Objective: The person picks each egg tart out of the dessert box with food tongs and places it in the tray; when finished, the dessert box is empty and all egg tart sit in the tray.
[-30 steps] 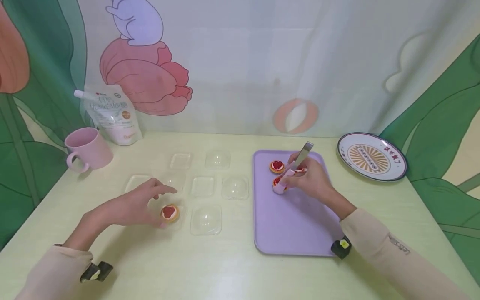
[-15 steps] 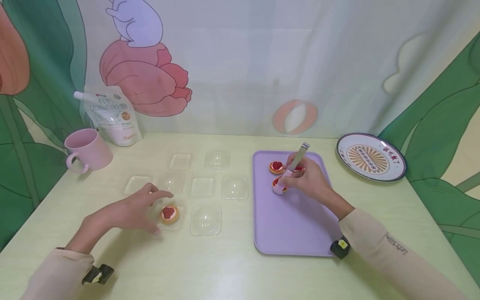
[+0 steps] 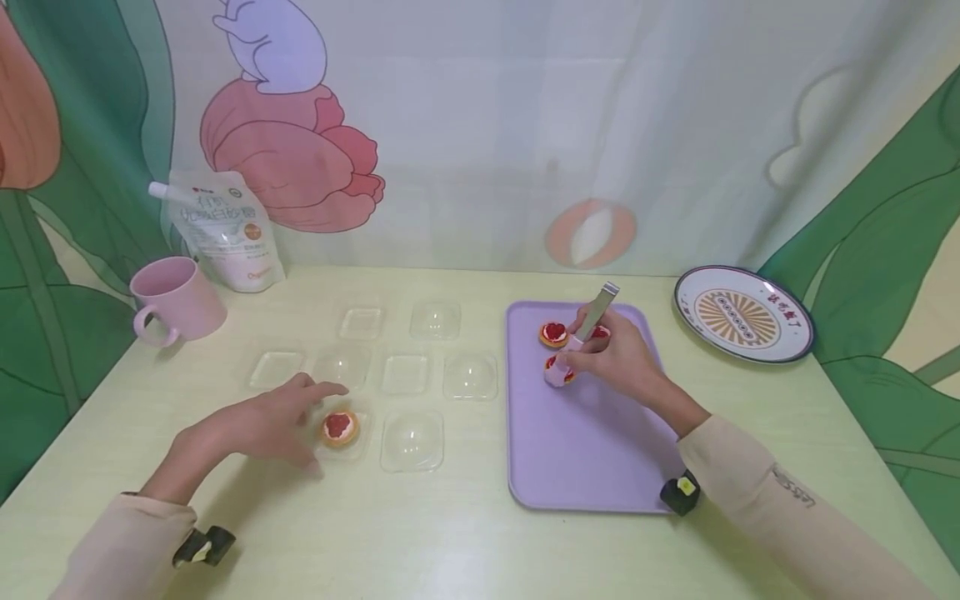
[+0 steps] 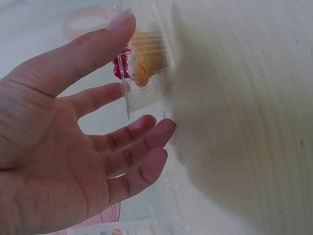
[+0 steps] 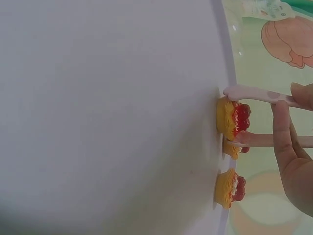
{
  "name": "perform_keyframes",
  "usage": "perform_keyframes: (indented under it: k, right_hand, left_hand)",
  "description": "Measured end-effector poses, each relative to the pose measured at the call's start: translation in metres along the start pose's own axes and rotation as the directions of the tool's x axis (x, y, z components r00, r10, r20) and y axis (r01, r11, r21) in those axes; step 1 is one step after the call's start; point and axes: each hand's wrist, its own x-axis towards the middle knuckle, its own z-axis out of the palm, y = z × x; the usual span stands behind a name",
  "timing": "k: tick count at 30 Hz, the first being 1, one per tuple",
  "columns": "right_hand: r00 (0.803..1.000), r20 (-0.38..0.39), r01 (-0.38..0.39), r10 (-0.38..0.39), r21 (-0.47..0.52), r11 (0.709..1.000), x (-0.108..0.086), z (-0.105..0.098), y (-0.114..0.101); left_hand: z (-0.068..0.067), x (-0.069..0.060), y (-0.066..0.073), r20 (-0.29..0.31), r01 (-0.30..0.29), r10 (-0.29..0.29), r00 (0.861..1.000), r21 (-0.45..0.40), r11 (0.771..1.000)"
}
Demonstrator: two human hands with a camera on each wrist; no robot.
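My right hand [image 3: 626, 358] holds tongs [image 3: 592, 321] with a metal bend and pink tips over the purple tray [image 3: 585, 450]. In the right wrist view, the tongs' two arms straddle a fruit tart [image 5: 226, 119] standing on the tray; whether they press on it I cannot tell. Two more red-topped tarts sit beside it, one [image 3: 553, 334] in plain sight and another [image 3: 601, 332] partly hidden by my hand. My left hand [image 3: 262, 421] is spread beside a clear plastic box base [image 4: 146, 95] that holds a tart [image 3: 340, 428]. Its thumb and fingertips are near the base's sides; contact is unclear.
Several clear plastic lids and bases, including a domed lid [image 3: 412, 440] and a flat base [image 3: 406, 374], lie left of the tray. A pink mug [image 3: 180, 300] and a spouted pouch [image 3: 225, 237] stand back left. A patterned plate [image 3: 742, 312] lies back right.
My left thumb has moved toward me, away from the tart's base, so the hand is spread wider. The tongs have tipped slightly, still around the same tart on the tray.
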Motion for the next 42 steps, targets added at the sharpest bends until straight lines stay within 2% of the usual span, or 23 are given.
perform_keyframes:
  k: [15,23,28,35,42]
  right_hand:
    - [1.0,0.019,-0.015,0.015,0.023,1.0,-0.002,-0.002,-0.005]
    - [1.0,0.022,-0.02,0.02,0.015,1.0,-0.002,-0.002,-0.007]
    - [1.0,0.024,0.001,-0.003,0.052,0.999,-0.001,-0.003,-0.009]
    - [0.999,0.032,0.007,-0.01,0.082,0.997,-0.002,-0.006,-0.011]
    - [1.0,0.005,0.008,-0.008,0.105,0.994,-0.002,-0.015,-0.015]
  left_hand:
    - [0.005,0.005,0.0,-0.015,0.022,-0.021,1.0,0.035,0.999]
    - [0.006,0.005,-0.001,-0.014,0.001,-0.001,1.0,0.014,1.0]
    - [0.005,0.004,-0.002,-0.02,-0.016,0.017,1.0,0.009,1.0]
    - [0.006,0.004,-0.005,-0.04,-0.055,0.055,0.998,-0.014,0.998]
    - [0.004,0.002,-0.009,-0.081,-0.081,0.075,0.994,-0.075,0.994]
